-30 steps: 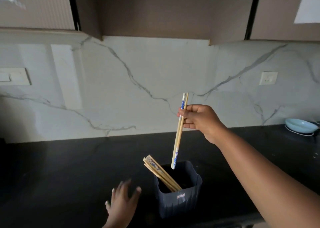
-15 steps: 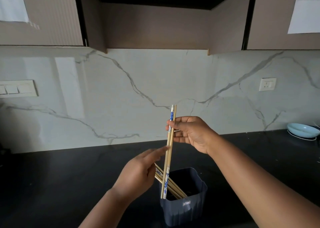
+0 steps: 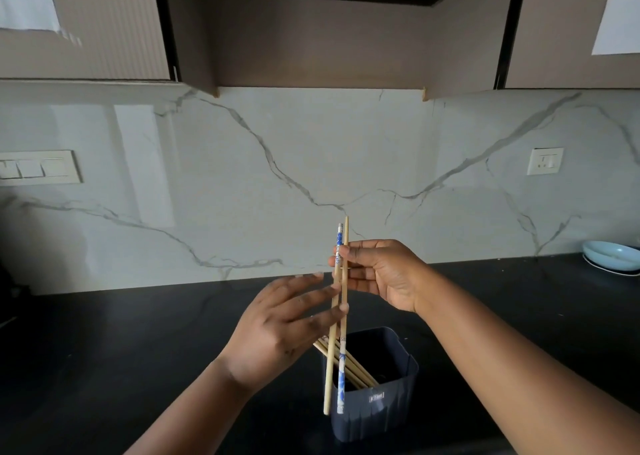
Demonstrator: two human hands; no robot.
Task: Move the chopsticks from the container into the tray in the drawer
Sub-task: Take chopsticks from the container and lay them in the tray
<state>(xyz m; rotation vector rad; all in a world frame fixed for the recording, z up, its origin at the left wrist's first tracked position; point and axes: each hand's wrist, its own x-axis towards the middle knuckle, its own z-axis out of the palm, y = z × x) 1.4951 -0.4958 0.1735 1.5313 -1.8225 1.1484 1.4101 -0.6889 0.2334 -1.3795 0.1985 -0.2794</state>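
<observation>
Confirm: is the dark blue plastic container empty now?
No, several wooden chopsticks still lean inside the dark blue plastic container, below the pair the right hand pinches.

lower ends of the leftover chopsticks (image 3: 349,368) sat hidden inside the dark container (image 3: 377,416), its bottom cut by the frame's lower edge. label (image 3: 376,398) on container too small to read. left hand (image 3: 277,330) fingers blurred near the held pair (image 3: 341,316); contact unclear. both forearms ran out of frame at the bottom. blue dish (image 3: 613,257) clipped at right edge. papers (image 3: 620,11) on cabinets cut off, text unreadable. drawer and tray not in view.
</observation>
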